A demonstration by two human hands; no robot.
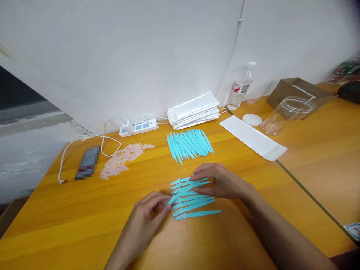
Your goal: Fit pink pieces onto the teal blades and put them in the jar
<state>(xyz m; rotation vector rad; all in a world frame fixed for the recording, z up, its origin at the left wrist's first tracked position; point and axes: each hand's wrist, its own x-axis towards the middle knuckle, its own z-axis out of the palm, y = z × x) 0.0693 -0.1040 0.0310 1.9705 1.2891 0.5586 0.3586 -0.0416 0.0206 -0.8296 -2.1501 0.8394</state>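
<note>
A row of slim turquoise knife-shaped plastic sticks (194,204) lies crosswise on the table before me, wide ends to the left. My left hand (150,213) is closed, pinching the wide left end of one slanting turquoise stick (174,198) between thumb and forefinger. From the right, my right hand (218,182) curls its thumb and fingers around the narrow ends of the upper sticks, and its fingers partly hide them. Beyond my hands sits a denser pile of the same turquoise sticks (189,144), side by side.
Small translucent pink pieces (122,159) are heaped at left beside a blurred dark object (87,163). A power strip (139,127) and stacked white packs (194,110) stand by the wall. One white pack (251,137), a bottle (240,90), clear jar (287,116), white lid (252,120) and cardboard box (284,90) are at right.
</note>
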